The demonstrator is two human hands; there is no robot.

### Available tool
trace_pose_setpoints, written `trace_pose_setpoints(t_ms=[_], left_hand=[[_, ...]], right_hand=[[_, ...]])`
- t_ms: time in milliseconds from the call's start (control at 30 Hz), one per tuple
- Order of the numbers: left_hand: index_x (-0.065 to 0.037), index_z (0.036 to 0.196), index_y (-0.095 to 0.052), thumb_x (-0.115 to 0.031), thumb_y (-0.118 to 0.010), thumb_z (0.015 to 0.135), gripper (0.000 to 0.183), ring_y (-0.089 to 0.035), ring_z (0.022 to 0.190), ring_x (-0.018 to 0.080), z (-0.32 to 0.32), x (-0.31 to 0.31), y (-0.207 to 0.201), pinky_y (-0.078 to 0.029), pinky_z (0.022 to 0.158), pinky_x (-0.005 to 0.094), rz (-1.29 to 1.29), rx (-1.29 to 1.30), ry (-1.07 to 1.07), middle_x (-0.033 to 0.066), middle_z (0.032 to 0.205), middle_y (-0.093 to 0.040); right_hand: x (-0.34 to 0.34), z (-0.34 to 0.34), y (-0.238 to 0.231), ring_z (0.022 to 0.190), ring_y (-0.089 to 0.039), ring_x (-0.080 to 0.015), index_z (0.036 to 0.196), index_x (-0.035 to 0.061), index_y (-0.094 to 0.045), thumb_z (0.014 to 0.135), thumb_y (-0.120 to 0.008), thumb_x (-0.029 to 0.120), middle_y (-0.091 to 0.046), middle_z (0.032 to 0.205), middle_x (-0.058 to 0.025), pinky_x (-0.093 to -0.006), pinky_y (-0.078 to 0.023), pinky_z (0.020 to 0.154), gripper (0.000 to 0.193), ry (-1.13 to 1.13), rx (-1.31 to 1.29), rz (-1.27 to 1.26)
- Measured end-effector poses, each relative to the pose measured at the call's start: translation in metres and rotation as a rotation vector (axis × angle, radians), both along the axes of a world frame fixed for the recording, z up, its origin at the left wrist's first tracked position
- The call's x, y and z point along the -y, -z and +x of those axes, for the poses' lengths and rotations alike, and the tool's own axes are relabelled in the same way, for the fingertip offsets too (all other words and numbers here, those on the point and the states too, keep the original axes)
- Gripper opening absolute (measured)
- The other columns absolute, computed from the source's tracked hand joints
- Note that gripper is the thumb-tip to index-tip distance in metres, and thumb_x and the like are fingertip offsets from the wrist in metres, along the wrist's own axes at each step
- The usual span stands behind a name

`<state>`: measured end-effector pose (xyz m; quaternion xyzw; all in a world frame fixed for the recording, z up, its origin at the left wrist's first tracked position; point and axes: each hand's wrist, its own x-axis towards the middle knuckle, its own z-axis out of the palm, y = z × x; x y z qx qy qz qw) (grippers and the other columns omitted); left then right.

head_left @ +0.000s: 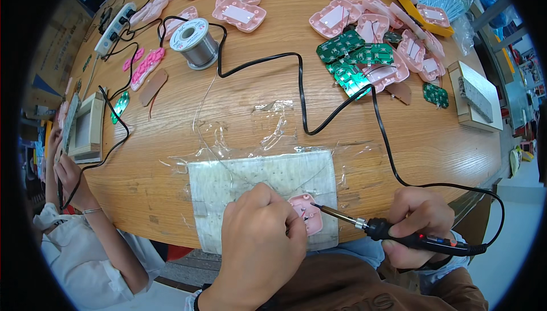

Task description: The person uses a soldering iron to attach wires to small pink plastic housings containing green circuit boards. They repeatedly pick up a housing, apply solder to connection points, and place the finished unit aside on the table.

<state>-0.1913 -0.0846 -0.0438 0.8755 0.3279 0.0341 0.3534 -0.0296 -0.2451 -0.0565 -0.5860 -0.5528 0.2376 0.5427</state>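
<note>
I have the pink plastic shell half (314, 222) lying on the pale work pad (211, 200) near the table's front edge, a few small parts showing inside it. Just beside its left edge sits my left hand (259, 237), fingers curled in close together; I cannot tell what the fingertips pinch, since the hand hides them. My right hand (420, 220) grips the black handle of the soldering iron (379, 229), fingers and thumb wrapped round it, and the iron's tip reaches over the shell's upper part; I cannot tell whether it touches.

Thin solder wire (194, 118) runs from the solder spool (204, 52) down toward the left hand. Beyond the pad, a black cable (301, 89) winds across the wooden table (256, 32). Farther out to the right I see green circuit boards (342, 49) heaped against more pink shells (336, 19). At far left, a co-worker's hand (73, 180) shows near a wooden frame (90, 126).
</note>
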Motion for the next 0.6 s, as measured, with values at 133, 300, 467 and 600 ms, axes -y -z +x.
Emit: trace_pose_setpoints(t_ms=[133, 300, 467, 600], left_hand=[[0.003, 0.067, -0.063, -0.001, -0.071, 0.068, 0.009, -0.059, 0.067, 0.0301, -0.0001, 0.0003, -0.0002, -0.047, 0.062, 0.0383, -0.011, -0.011, -0.009, 0.0129, 0.073, -0.057], [0.003, 0.067, -0.063, -0.001, -0.071, 0.068, 0.009, -0.059, 0.068, 0.0298, -0.0008, 0.0004, 0.0002, -0.047, 0.062, 0.0378, -0.013, -0.006, -0.002, 0.0128, 0.073, -0.057], [0.003, 0.069, -0.064, -0.001, -0.071, 0.069, 0.007, -0.06, 0.07, 0.0292, -0.0029, 0.0014, -0.0007, -0.048, 0.063, 0.0373, -0.022, 0.005, -0.011, 0.0129, 0.075, -0.058], [0.003, 0.073, -0.065, -0.001, -0.07, 0.071, 0.006, -0.061, 0.073, 0.0284, -0.0054, 0.0049, -0.0015, -0.048, 0.066, 0.036, -0.039, 0.008, -0.036, 0.0125, 0.079, -0.059]], right_hand=[[0.0027, 0.0002, 0.0015, 0.05, -0.053, -0.0162, 0.078, 0.0054, -0.058, 0.064, -0.075, 0.002, -0.055, 0.066, -0.0063, -0.0273, -0.035, 0.042, 0.022, 0.022, -0.01, 0.001], [0.0049, 0.0005, 0.0011, 0.051, -0.053, -0.016, 0.078, 0.0054, -0.057, 0.063, -0.075, 0.002, -0.055, 0.066, -0.0068, -0.0265, -0.036, 0.043, 0.023, 0.041, -0.025, 0.006], [0.0064, 0.0017, 0.0006, 0.051, -0.053, -0.0163, 0.078, 0.0053, -0.057, 0.063, -0.076, 0.002, -0.055, 0.066, -0.0073, -0.0263, -0.036, 0.043, 0.024, 0.043, -0.015, 0.006], [0.007, 0.0017, 0.0024, 0.051, -0.053, -0.0165, 0.078, 0.0053, -0.056, 0.063, -0.076, 0.002, -0.055, 0.067, -0.0074, -0.0264, -0.036, 0.043, 0.025, 0.055, -0.012, 0.018]])
